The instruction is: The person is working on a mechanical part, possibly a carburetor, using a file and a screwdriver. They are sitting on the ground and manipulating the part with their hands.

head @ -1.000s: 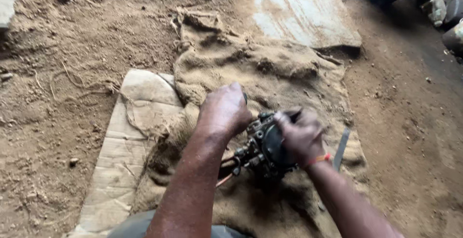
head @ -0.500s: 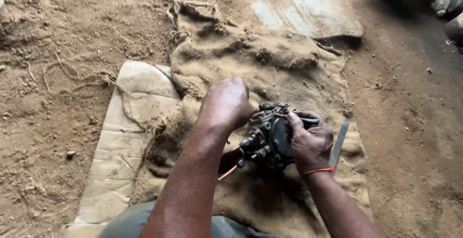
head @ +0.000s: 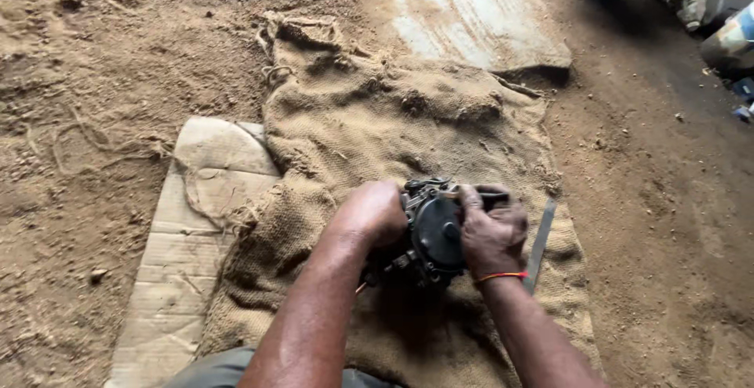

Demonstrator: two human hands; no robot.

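The person holds a dark metal engine part (head: 433, 232), greasy and round-faced, between both hands, just above a piece of brown burlap sacking (head: 369, 121) that is spread on the dirt floor (head: 94, 82). The left hand (head: 371, 214) is closed over the left side of the part, with the knuckles facing up, so its fingers are hidden behind the metal. The right hand (head: 493, 229) grips the right side; its fingers are wrapped over the top edge and the thumb lies on the round face. A thin orange band (head: 499, 277) sits on the right wrist. The part seems to be lifted a little off the sacking, but the view from above does not show this clearly.

Just to the right of the right hand, a flat metal file or blade (head: 540, 243) lies on the sacking. Under the left edge of the sacking is a sheet of pale cardboard (head: 188, 231). Farther away, near the top, a grey flat slab (head: 479, 15) rests on the ground, partly touching the cloth.
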